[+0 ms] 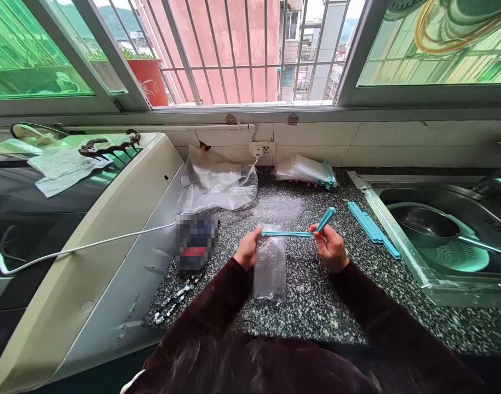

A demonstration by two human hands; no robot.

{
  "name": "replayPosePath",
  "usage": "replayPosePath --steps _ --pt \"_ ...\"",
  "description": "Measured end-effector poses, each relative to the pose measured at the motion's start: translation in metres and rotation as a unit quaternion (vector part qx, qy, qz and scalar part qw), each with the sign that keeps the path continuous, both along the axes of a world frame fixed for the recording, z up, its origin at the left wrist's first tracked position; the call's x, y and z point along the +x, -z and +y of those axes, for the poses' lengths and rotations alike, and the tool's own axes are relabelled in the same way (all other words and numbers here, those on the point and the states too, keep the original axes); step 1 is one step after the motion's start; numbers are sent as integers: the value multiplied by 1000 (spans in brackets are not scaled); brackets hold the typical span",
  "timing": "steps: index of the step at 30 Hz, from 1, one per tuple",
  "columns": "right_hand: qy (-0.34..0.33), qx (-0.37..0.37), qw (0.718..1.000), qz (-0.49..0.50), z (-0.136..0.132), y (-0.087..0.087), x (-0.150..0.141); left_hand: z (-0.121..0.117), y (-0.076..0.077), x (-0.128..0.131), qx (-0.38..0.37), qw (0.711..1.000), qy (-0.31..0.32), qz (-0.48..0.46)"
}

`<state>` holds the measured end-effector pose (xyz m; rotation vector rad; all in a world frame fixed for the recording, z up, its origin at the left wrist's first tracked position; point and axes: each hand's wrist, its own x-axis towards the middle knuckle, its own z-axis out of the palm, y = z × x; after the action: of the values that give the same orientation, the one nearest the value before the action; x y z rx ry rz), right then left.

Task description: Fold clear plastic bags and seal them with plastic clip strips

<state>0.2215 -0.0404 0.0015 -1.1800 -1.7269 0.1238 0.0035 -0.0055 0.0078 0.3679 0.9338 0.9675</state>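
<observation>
Over the counter, my left hand (247, 249) pinches the left end of a teal bag sealing clip (287, 234) together with the edge of a clear plastic bag (270, 273). One arm of the clip lies straight across the bag near its upper end. At the clip's right end, the fingers of my right hand (331, 249) are closed around the hinge part. From there the other arm angles up and to the right, swung away from the bag. The bag hangs down toward me and looks flat.
More teal sealing clips (371, 224) lie right of my right hand, beside the sink (418, 191) with a pan (425, 221). Clear bags with clips (305, 171) are stacked behind. A crumpled plastic bag (217, 183), a blurred dark item (196, 241) and a white cable (110, 243) lie left.
</observation>
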Motion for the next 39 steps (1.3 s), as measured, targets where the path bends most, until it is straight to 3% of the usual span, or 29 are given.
replayPosePath --steps 6,15,32,39 --pt "2 -50 995 92 1 5 2 2 -1 -1 -7 1000 -7 -5" --pt "-26 -110 958 263 3 4 -4 3 -4 -4 -3 1000 -6 -12" --pt "-27 -170 904 392 7 7 -6 4 -8 -4 -21 999 -11 -23" --pt "-35 -175 906 384 8 10 -4 6 -6 -5 -10 1000 -15 -20"
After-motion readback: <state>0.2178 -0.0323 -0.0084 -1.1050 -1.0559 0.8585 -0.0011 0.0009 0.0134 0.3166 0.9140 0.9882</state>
